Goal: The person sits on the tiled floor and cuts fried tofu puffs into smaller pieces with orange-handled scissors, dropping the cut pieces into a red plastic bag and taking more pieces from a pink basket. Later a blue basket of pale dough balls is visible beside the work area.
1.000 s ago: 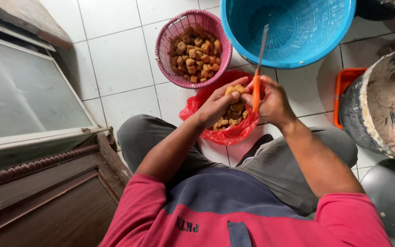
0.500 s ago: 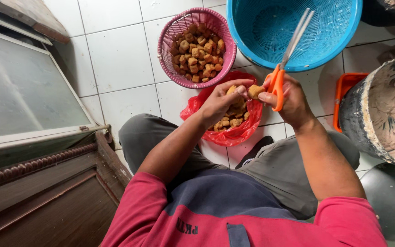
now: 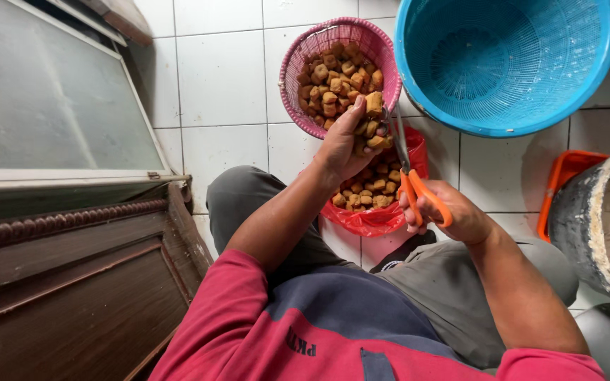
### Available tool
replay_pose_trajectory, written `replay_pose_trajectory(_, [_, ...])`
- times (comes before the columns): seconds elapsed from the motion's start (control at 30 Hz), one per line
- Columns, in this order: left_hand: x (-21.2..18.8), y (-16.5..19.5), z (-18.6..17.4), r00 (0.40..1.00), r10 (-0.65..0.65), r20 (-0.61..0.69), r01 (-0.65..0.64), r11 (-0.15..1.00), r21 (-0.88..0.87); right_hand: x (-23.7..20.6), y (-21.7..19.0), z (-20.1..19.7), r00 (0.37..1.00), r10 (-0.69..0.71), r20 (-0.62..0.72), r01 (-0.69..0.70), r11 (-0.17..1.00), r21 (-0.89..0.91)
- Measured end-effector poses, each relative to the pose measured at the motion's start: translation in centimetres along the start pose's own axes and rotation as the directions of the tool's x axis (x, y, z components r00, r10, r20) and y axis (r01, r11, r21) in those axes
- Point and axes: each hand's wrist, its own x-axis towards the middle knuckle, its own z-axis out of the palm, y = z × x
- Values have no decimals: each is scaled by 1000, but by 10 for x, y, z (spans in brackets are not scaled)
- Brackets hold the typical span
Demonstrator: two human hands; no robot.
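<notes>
My left hand reaches forward and holds a brown fried tofu cube over the near rim of the pink basket, which holds several such cubes. In my right hand are orange-handled scissors, their blades pointing up toward the cube. Between my knees lies a red plastic bag with several more tofu cubes.
A large blue basket stands on the white tiled floor at the top right. An orange tub and a grey crusted pot are at the right. A dark wooden cabinet with a glass panel rises on the left.
My left hand has moved forward from over the red bag to the pink basket with a tofu cube. My right hand has lowered the scissors toward my lap.
</notes>
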Motion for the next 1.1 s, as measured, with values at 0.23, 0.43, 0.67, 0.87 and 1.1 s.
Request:
replay_pose_trajectory(0.23, [4,4,-4,998,52,34,-52,999,0,9,10,-7,997,62,38,-63,998,27])
replay_pose_trajectory(0.43, [5,3,-6,996,81,40,-81,997,-3,11,11,-7,998,66,20,-67,998,6])
replay_pose_trajectory(0.67, [3,5,-4,996,85,30,-85,996,3,13,11,-8,997,63,45,-64,998,18])
replay_pose_trajectory(0.87, [3,2,-8,995,86,42,-88,996,31,11,10,-8,995,59,74,-60,998,5])
replay_pose_trajectory(1.1, [2,-2,-12,993,73,95,-76,997,20,12,6,-5,997,63,37,-63,998,-13])
